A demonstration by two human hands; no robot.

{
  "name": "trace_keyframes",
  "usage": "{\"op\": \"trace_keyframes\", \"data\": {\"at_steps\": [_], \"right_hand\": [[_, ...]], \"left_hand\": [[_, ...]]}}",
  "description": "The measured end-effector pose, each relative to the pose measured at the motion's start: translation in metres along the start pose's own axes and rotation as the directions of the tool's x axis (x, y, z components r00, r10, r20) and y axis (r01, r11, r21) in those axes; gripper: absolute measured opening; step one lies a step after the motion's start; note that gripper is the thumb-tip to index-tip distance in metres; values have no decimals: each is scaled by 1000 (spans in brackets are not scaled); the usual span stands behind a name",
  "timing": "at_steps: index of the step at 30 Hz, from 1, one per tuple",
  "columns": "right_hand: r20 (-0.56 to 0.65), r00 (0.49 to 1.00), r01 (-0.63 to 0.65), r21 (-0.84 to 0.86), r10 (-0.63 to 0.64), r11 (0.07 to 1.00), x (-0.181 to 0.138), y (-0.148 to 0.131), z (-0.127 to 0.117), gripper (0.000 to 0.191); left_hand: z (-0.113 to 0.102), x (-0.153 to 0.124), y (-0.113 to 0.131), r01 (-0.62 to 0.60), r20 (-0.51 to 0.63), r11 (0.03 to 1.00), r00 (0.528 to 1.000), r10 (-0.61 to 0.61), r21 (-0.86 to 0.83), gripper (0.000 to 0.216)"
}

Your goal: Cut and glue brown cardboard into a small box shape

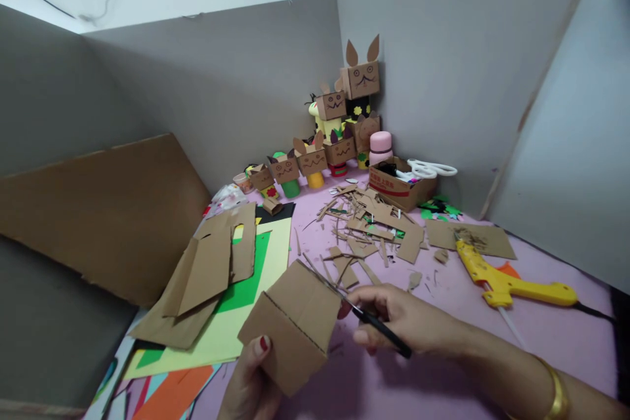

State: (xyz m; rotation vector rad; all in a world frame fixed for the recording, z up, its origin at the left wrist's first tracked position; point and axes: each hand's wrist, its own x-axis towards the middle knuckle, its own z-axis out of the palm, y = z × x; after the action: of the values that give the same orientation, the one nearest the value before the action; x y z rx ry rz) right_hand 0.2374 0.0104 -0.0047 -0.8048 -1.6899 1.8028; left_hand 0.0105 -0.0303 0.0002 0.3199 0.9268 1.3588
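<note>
My left hand (pixel 253 377) grips a folded cardboard box piece (pixel 302 312) by its lower left, with the thumb pressed on the near face. In my right hand (pixel 394 321) is a pair of scissors (pixel 377 328) with a black handle. Their blades lie along the right upper edge of the cardboard; whether they are cutting into it I cannot tell. Loose cardboard scraps (pixel 369 223) are spread on the pink tabletop just beyond both hands.
Flat cardboard sheets (pixel 207 275) lie on coloured paper at the left. A yellow glue gun (pixel 512 285) rests at the right. Cardboard animal figures (pixel 312 161) stand at the back, beside a small carton (pixel 401 187) holding white scissors (pixel 430 168). Grey walls enclose the table.
</note>
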Motion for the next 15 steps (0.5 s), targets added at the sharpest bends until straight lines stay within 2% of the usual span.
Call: {"op": "trace_keyframes", "data": {"at_steps": [2, 4, 8, 11, 15], "right_hand": [[28, 1000, -16, 37, 15, 999, 0, -2, -2, 54], [5, 1000, -26, 57, 26, 998, 0, -5, -4, 53], [-225, 971, 97, 59, -82, 993, 2, -7, -7, 46], [-332, 929, 200, 74, -165, 977, 5, -6, -5, 44], [-359, 914, 244, 106, -192, 964, 5, -8, 2, 48]], "left_hand": [[0, 0, 1, -18, -42, 1000, 999, 18, 6, 63], [-3, 0, 2, -34, -44, 999, 998, 35, 9, 66], [-9, 0, 4, -54, -9, 998, 998, 54, 33, 59], [-5, -1, 3, 20, -2, 999, 1000, -20, 47, 64], [4, -2, -3, 131, 51, 986, 989, -137, 100, 82]]}}
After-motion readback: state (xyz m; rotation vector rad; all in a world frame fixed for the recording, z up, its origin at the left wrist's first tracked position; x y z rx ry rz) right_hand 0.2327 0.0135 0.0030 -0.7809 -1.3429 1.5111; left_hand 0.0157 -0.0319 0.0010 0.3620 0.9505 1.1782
